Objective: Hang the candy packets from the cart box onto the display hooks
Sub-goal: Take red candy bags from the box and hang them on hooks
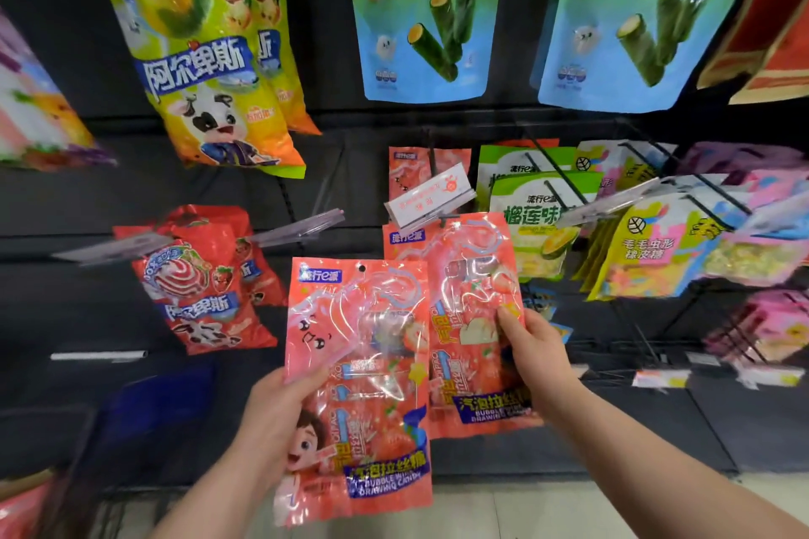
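Both hands are holding on. The left hand [280, 411] grips a pink candy packet [363, 385] by its left edge, thumb on the front. This packet is low down and a bit left of the white price tag [431, 199]. The right hand [536, 348] pinches a second pink packet [475, 319] near its right edge, right under the price tag. The top of that one goes up behind the tag, so I cannot tell if it is on a hook.

These packets look thin, light and floppy. The plastic is shiny, so it may slip in the fingers. Little wrapped candies show through the clear window, so a soft squeeze is best. The first packet has a small round hang hole [362, 268] at the top. I think holding it up near that hole would stop it flopping and make the hook easier to hit.

Blue labels on both packets read "流行e派" at the top and "汽泡拉丝糖" at the bottom. Parts of "BUBBLE" and "DRAWING CANDY" show too.

More pink packets [409, 173] hang just behind the price tag. Green packets [532, 210] just right of it say "榴莲味". Yellow packets [652, 249] farther right say "毛毛虫形橡皮糖". A blue bag [424, 22] above the tag says "海苔肉松卷". A yellow bag [205, 57] up and left says "阿尔卑斯". A red bag [197, 284] hangs to the left.
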